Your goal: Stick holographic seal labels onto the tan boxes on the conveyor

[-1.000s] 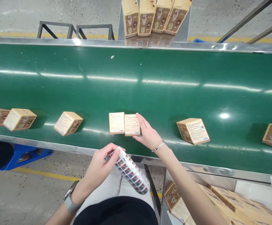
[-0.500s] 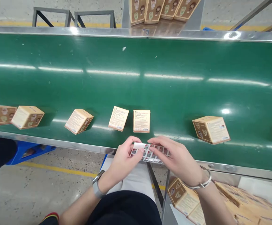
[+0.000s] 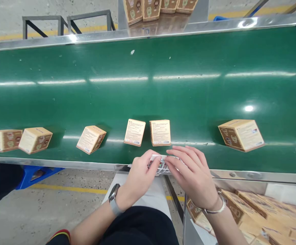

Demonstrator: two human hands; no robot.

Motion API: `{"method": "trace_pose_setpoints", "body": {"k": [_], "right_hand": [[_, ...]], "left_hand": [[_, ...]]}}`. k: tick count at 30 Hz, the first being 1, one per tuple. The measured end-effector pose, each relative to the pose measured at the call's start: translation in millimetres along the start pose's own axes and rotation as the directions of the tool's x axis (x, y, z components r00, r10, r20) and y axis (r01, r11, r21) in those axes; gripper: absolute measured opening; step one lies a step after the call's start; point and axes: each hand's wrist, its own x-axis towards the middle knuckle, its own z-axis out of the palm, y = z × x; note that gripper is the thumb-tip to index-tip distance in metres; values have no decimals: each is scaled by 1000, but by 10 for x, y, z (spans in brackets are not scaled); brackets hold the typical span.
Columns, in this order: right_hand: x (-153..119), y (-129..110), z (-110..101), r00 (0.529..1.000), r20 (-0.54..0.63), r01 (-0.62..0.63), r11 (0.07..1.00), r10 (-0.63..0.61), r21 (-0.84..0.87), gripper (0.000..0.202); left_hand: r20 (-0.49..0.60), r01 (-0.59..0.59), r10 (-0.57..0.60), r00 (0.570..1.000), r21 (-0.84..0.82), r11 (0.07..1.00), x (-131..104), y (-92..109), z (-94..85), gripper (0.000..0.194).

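My left hand (image 3: 142, 173) pinches a sheet of small stickers (image 3: 160, 170) between thumb and fingers, just over the near edge of the green conveyor belt. The sheet is white with rows of coloured, shiny squares, and it is bent. On its top part close the thumb and forefinger of my right hand (image 3: 192, 172); its other fingers stretch out above. Whether a single sticker sits between those fingertips is too small to tell. Just beyond my hands, two small cartons (image 3: 160, 132) stand side by side on the belt, printed label faces toward me.
More cartons lie along the conveyor belt (image 3: 117, 98), several to the left and one carton (image 3: 242, 135) to the right. A bin at lower right holds many stacked cartons (image 3: 260, 214). Metal rails (image 3: 73, 160) edge the belt. Across it stand further cartons (image 3: 151, 8) and metal frames (image 3: 89, 15).
The cartons on the belt appear shifted slightly right as the view tilts. The sticker sheet is now more bent, and my right fingers have come closer to my left thumb.
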Motion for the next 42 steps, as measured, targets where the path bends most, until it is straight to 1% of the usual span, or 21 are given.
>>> {"method": "trace_pose_setpoints", "body": {"k": [2,3,4,6,8,9,10,12,16,22,26,28,30,34,35,36,37,38,39,41,42], "right_hand": [[-20,66,21,993,10,-116,973,117,199,10],[-23,127,47,977,29,-209,926,211,313,8],[-23,205,91,946,54,-314,855,321,412,7],[-11,398,229,833,83,-498,677,547,542,12],[4,591,414,709,85,-591,524,701,614,20],[9,669,507,661,86,-611,467,746,640,24],[12,729,588,629,86,-617,428,773,661,27],[9,794,699,604,79,-614,400,793,680,30],[-21,820,704,609,30,-624,455,792,636,29],[-69,939,560,665,-13,-641,580,747,503,26],[-65,959,521,706,-127,-614,692,696,380,25],[-54,947,531,714,-199,-605,735,671,307,25],[-43,949,551,697,-265,-615,745,667,259,24],[-12,1010,513,564,-374,-690,669,736,277,32],[-5,1017,467,547,-406,-695,668,732,267,34],[-1,1010,407,553,-436,-690,683,710,238,32],[-2,988,335,583,-452,-674,712,675,195,27],[-9,949,257,630,-439,-648,745,640,156,22],[-25,894,179,693,-387,-612,780,609,132,19],[-74,752,46,825,-177,-517,843,538,152,18],[-102,675,0,873,-54,-468,863,485,191,18]], "left_hand": [[-25,4,-4,1000,20,1000,72,-39,-4,27],[-27,-19,21,999,56,998,108,-68,-10,26],[-13,-69,71,997,106,992,141,-102,-14,24],[77,-238,227,971,219,946,199,-177,-11,19],[235,-421,361,903,310,852,247,-247,19,18],[315,-487,391,865,343,803,269,-275,43,20],[380,-529,394,837,375,761,292,-297,70,22],[460,-567,372,806,424,706,336,-319,124,25],[488,-575,349,800,460,676,403,-297,197,26],[512,-589,342,788,468,658,446,-253,310,28],[518,-602,349,780,470,646,467,-212,391,26],[522,-605,351,777,468,644,480,-185,420,26],[524,-609,356,774,461,645,500,-162,450,26],[530,-615,377,759,396,682,525,-135,498,26],[530,-612,386,755,360,704,516,-129,494,26],[520,-592,384,763,323,738,498,-122,480,25],[506,-548,360,784,289,785,473,-115,454,23],[487,-475,310,816,260,841,441,-107,415,21],[458,-376,239,856,237,896,407,-99,364,20],[375,-166,89,923,179,970,346,-87,241,19],[334,-91,41,942,135,987,324,-82,175,20]]}}
